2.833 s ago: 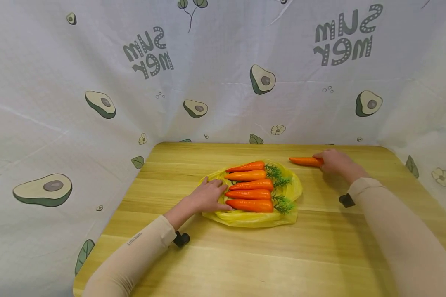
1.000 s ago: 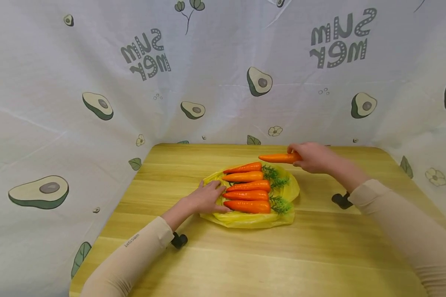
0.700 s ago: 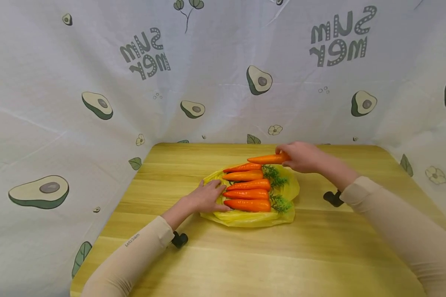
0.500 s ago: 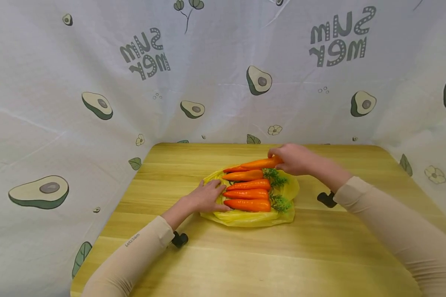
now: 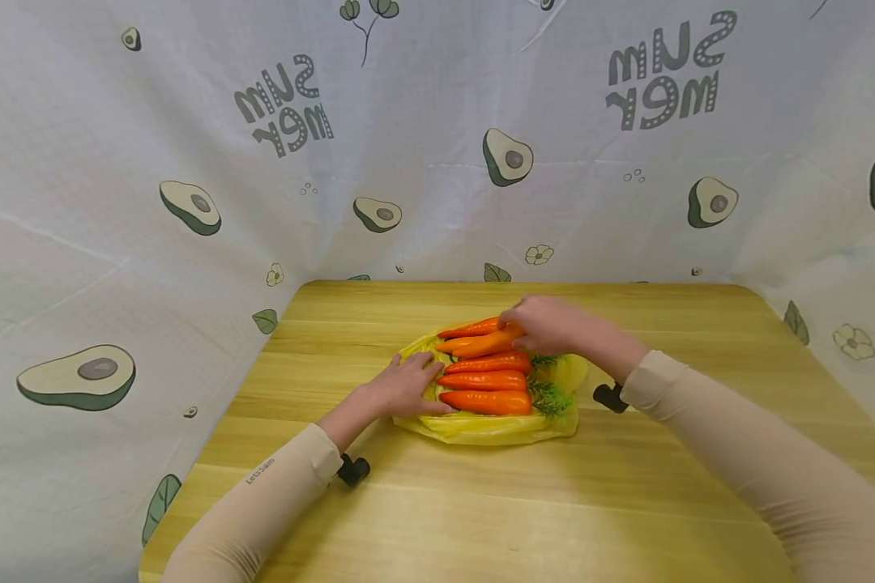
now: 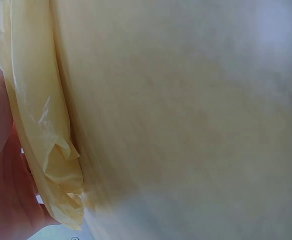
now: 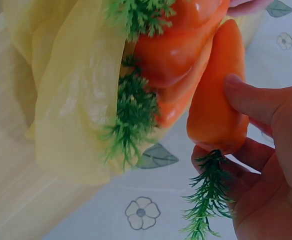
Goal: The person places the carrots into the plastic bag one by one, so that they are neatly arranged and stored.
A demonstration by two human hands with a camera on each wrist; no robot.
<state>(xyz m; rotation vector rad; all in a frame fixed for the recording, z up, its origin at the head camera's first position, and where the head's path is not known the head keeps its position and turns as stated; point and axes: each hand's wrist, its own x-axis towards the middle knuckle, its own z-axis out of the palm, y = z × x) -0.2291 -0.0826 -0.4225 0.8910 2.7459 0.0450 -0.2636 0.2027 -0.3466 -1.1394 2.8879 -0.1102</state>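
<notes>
In the head view my right hand (image 5: 557, 325) pinches an orange carrot (image 5: 494, 342) near its thick end, over the row of carrots. The right wrist view shows the thumb on the side of this carrot (image 7: 217, 95), fingers behind, and its feathery green top (image 7: 208, 195) hanging below. Several other carrots (image 5: 487, 402) lie side by side on a yellow plastic bag (image 5: 481, 433), tips pointing left. My left hand (image 5: 401, 390) rests at the bag's left edge by the tips, fingers spread. In the left wrist view bag folds (image 6: 41, 100) partly hide that hand (image 6: 8, 185).
The bag lies on a light wooden table (image 5: 437, 502) with rounded far corners. Behind and beside it hangs a white cloth (image 5: 423, 162) printed with avocados, leaves and lettering. A small black device (image 5: 353, 470) sits at each wrist.
My right hand has carried the carrot leftward from the table's far right, then lowered it onto or just above the row. My left hand has stayed at the bag's left edge.
</notes>
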